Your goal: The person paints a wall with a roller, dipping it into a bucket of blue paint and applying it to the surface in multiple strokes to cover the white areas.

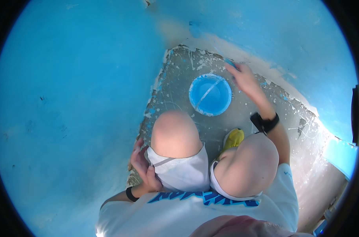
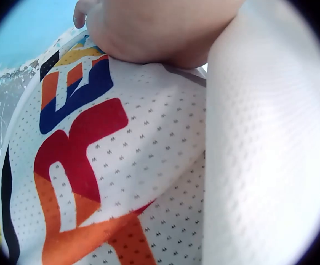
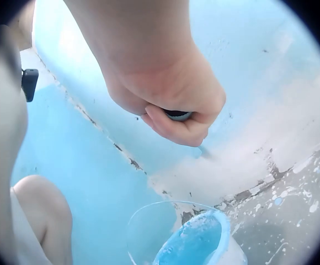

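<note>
My right hand (image 1: 245, 79) reaches forward beside the lower wall. In the right wrist view its fingers curl round the dark handle of a paintbrush (image 3: 200, 150), whose blue end is at the wall where blue meets a pale white strip (image 3: 254, 138). The rest of the brush is hidden by the hand. Below the hand stands a blue paint bucket (image 1: 191, 89) holding light blue paint, its handle lying across the opening in the head view. My left hand (image 1: 146, 168) lies against the white shorts at the left thigh, fingers loosely bent and holding nothing.
Blue walls (image 1: 80, 87) meet in a corner ahead, with chipped paint along the base. The grey floor (image 1: 179, 75) is spattered with paint. Two bent knees (image 1: 174, 130) and a yellow shoe (image 1: 234, 137) are close to the bucket.
</note>
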`<move>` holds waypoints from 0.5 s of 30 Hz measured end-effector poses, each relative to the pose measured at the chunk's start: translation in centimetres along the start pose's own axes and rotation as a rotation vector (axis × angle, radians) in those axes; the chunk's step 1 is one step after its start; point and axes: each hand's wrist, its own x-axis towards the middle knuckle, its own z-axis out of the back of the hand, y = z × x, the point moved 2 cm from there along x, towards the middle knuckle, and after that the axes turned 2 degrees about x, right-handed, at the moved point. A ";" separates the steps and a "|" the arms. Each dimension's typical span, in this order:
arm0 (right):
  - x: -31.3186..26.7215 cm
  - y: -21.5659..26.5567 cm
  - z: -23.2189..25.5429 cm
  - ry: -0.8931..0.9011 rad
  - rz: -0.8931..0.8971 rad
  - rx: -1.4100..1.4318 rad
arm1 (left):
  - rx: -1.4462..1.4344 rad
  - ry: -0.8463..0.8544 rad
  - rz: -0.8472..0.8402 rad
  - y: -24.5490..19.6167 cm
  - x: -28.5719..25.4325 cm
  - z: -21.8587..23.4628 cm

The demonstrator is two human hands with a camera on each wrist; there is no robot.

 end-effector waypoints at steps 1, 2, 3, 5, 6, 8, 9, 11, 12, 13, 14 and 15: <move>1.9 0.9 -1.4 0.021 0.040 -0.018 | -0.003 -0.012 -0.003 0.2 -0.2 0.0; 3.6 1.7 -2.8 0.043 0.079 -0.033 | -0.002 -0.023 -0.005 0.2 -0.4 0.2; 5.2 2.5 -4.4 0.056 0.106 -0.084 | 0.005 -0.019 -0.012 0.0 -0.5 0.4; 7.0 4.1 -5.8 0.065 0.137 -0.131 | 0.040 -0.020 0.008 -0.1 -0.7 0.6; 7.3 4.8 -6.1 0.087 0.120 -0.104 | 0.046 -0.018 0.007 -0.1 -0.8 0.7; 7.3 4.6 -6.4 0.115 0.101 -0.078 | 0.040 -0.054 0.017 0.1 -1.1 0.8; 7.1 3.7 -6.1 0.102 0.122 -0.087 | 0.041 -0.055 0.020 0.3 -1.3 0.9; 6.2 2.0 -4.7 0.084 0.139 -0.100 | 0.056 -0.060 0.023 0.3 -1.0 0.8; 4.9 0.7 -3.6 0.033 0.101 -0.114 | 0.049 -0.057 0.028 0.3 -0.9 0.7; 3.2 -0.5 -2.4 -0.016 0.063 -0.131 | 0.053 -0.052 0.042 0.0 -0.7 0.5; 1.1 -1.2 -1.2 -0.066 0.046 -0.055 | 0.055 -0.048 0.056 -0.1 -0.5 0.3; -1.1 -1.9 0.2 -0.116 0.030 0.019 | 0.044 -0.046 0.065 0.0 -0.3 0.2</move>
